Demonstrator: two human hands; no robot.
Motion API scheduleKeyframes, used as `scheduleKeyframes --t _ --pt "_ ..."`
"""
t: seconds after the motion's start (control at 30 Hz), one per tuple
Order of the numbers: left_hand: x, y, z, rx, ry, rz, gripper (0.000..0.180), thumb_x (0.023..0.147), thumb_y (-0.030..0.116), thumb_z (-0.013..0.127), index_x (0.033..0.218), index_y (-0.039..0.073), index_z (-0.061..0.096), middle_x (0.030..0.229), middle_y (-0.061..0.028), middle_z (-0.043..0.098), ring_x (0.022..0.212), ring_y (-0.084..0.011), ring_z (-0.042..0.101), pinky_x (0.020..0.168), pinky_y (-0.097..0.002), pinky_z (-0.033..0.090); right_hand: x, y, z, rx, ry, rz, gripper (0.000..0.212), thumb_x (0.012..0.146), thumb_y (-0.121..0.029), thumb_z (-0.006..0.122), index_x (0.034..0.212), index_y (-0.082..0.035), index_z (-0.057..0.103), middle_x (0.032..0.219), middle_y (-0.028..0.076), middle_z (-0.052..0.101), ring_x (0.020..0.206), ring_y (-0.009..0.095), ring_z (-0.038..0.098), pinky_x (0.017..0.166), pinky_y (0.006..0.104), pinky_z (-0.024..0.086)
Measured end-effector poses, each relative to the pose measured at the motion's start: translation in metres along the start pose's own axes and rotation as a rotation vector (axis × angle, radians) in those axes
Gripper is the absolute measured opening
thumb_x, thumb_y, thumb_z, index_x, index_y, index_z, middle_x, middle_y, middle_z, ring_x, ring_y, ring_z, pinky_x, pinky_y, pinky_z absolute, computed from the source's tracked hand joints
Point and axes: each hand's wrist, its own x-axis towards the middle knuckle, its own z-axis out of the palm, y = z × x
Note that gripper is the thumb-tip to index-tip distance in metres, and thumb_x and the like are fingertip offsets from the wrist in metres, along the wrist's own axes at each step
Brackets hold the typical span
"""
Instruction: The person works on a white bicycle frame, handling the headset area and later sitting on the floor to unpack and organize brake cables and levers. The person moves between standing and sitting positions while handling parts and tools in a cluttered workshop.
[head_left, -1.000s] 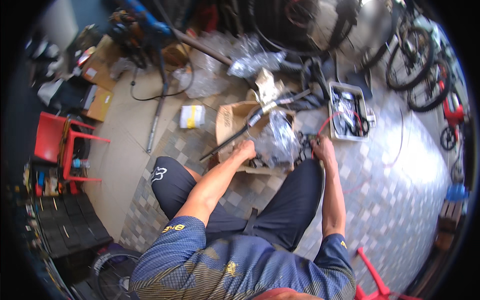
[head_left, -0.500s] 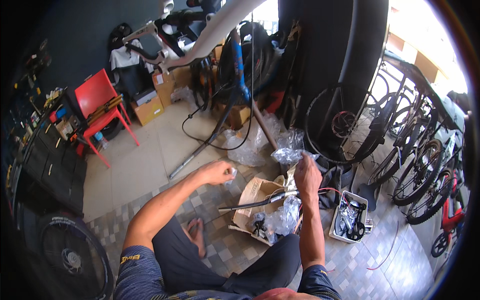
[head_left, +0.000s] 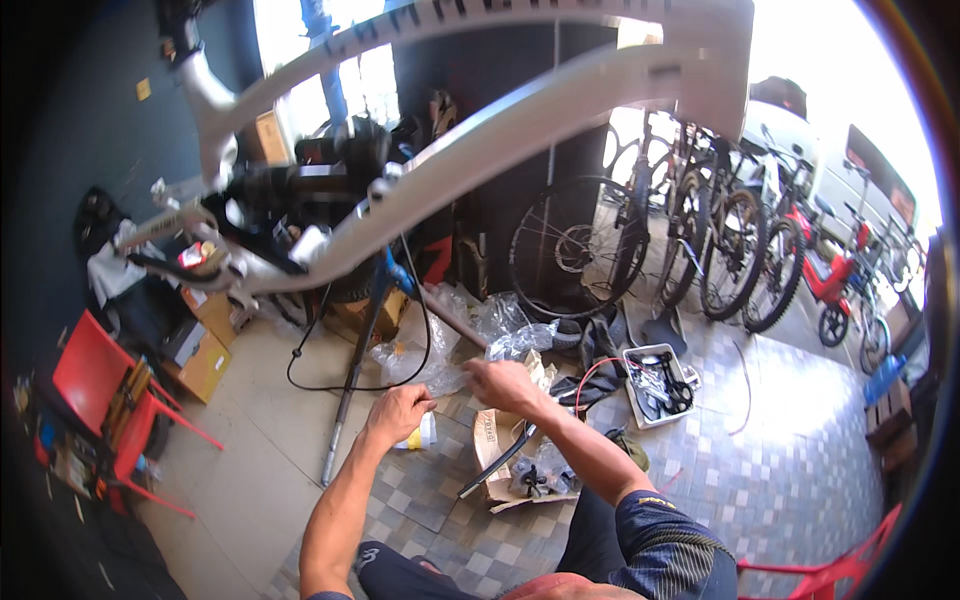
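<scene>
My left hand (head_left: 398, 412) is closed, its fingertips pinched together. A small white and yellow packet (head_left: 418, 434) hangs just below those fingers. Close by on the right, my right hand (head_left: 500, 387) has its fingers curled; whatever they may hold is hidden. Both hands are raised above the floor, short of the clear plastic wrapping (head_left: 405, 350). Under my right forearm an open cardboard box (head_left: 487, 440) holds plastic bags and small dark parts, and a black tube (head_left: 495, 465) lies across it. A white bicycle frame (head_left: 440, 170) spans the view above my hands.
A blue stand (head_left: 378, 290) with long legs rises behind my hands, and a black cable (head_left: 292, 372) loops beside it. To the right sits a white tray of metal parts (head_left: 640, 408). Several bicycles (head_left: 735, 250) line the right. Red chairs (head_left: 95, 370) stand at both sides.
The view has swung right and up, so the white frame fills more of it. My hands have come closer together. The packet at my left hand now shows its yellow part.
</scene>
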Motion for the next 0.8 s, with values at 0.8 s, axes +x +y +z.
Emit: scheduleKeyframes --t 0.8 --pt "-0.264 0.186 -0.071 -0.616 -0.358 -0.521 0.033 0.106 0.03 0.051 0.098 0.005 0.072 0.078 -0.0048 0.07 0.06 -0.0143 0.07 0.052 -0.0281 0.052 -0.156 -0.262 -0.241 0.027 -0.458 0.373 0.056 0.1 -0.054 0.051 0.078 -0.007 0.07 0.071 0.021 0.068 0.069 0.043 0.068 0.06 0.0526 0.054"
